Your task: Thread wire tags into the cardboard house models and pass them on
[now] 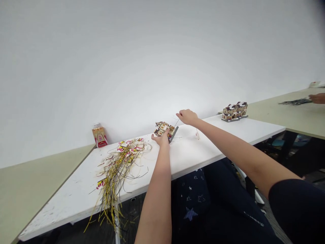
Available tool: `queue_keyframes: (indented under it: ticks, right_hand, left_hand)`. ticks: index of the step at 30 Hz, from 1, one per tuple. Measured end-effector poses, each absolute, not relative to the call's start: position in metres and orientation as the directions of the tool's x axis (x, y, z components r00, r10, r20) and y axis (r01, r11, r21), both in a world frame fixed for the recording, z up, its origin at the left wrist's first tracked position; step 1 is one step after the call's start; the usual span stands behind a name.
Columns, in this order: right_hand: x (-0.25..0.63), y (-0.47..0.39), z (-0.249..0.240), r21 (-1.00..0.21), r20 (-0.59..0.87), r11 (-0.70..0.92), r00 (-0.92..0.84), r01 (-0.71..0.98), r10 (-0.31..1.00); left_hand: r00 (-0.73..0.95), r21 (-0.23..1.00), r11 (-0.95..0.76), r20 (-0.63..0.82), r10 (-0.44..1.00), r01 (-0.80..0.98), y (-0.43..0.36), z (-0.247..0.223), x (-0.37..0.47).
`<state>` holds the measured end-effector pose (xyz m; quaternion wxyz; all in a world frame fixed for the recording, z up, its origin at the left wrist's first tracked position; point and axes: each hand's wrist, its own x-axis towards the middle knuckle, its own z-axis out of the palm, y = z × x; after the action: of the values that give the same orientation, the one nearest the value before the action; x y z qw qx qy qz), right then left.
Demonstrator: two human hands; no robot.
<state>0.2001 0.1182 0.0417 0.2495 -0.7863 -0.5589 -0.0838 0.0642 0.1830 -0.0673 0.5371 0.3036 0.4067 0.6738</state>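
My left hand (161, 137) grips a small model house (163, 128) near the back of the white table (193, 152). The house is tilted, its grey base facing right. Up and to the right of it, my right hand (187, 117) is closed in a pinch on a thin dark strand (177, 122) that runs down toward the house. A small red and white piece (197, 135) hangs or lies below my right wrist. Left of the house lies a tangled bunch of yellow and black strands (111, 176) with red-and-white striped pieces (127, 155).
A bottle with a gold and red label (100, 135) stands at the back left. More model houses (235, 112) stand at the back right. Beyond them, another person's hand (318, 98) holds a dark bundle (296, 101) over the beige table (269, 115).
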Motion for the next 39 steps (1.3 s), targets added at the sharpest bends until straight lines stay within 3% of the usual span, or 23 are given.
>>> queue_keyframes:
  ticks: [5, 11, 15, 29, 39]
  right_hand:
    - [0.189, 0.122, 0.036, -0.257, 0.544, -0.255, 0.357, 0.932, 0.760]
    - [0.181, 0.117, 0.029, -0.023, 0.580, -0.208, 0.182, 0.978, 0.794]
    - [0.188, 0.114, 0.022, 0.070, 0.584, -0.204, 0.126, 0.976, 0.802]
    - [0.200, 0.103, 0.015, 0.108, 0.557, -0.232, 0.134, 0.967, 0.820]
    - [0.186, 0.105, 0.009, 0.177, 0.544, -0.147, 0.028, 0.973, 0.839]
  left_hand:
    - [-0.192, 0.873, -0.032, -0.071, 0.979, -0.487, 0.182, -0.066, 0.063]
    - [-0.207, 0.860, -0.040, -0.076, 0.975, -0.508, 0.180, -0.065, 0.064]
    - [-0.199, 0.856, -0.044, -0.069, 0.978, -0.515, 0.180, -0.067, 0.064]
    - [-0.264, 0.897, -0.012, -0.118, 0.957, -0.442, 0.175, -0.064, 0.060]
    - [-0.179, 0.935, -0.010, -0.057, 0.982, -0.355, 0.175, -0.063, 0.061]
